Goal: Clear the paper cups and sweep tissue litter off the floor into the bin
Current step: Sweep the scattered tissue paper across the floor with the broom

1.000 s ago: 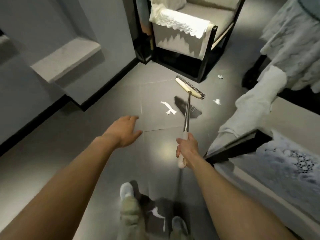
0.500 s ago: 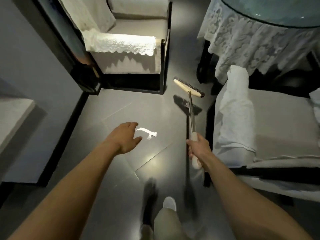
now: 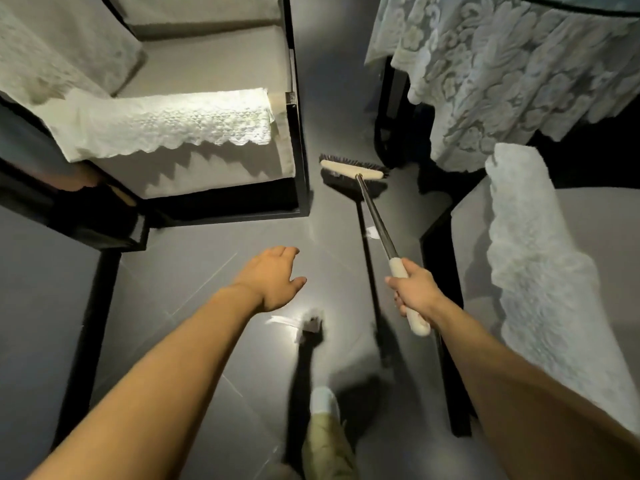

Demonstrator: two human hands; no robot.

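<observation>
A person's right hand (image 3: 414, 296) wraps around the cream grip of a long-handled broom (image 3: 376, 220), holding it out over a dark tiled floor (image 3: 194, 271). The left hand (image 3: 273, 278) hovers palm-down above the tiles, fingers relaxed and holding nothing. The broom head (image 3: 349, 168) sits in the gap between a black-framed armchair (image 3: 298, 133) draped in a lace cover (image 3: 166, 123) and a table (image 3: 384, 109) hung with a lace tablecloth (image 3: 502, 81).

One small scrap of tissue (image 3: 371, 233) lies on the floor just beside the metal shaft, about halfway along it. A second white piece (image 3: 282, 321), blurred, lies near the person's left wrist in a patch of glare. A white shoe (image 3: 323, 400) shows at the bottom of the view. On the right stands another seat (image 3: 588, 220) with a white fleecy cloth (image 3: 533, 258) over its arm.
</observation>
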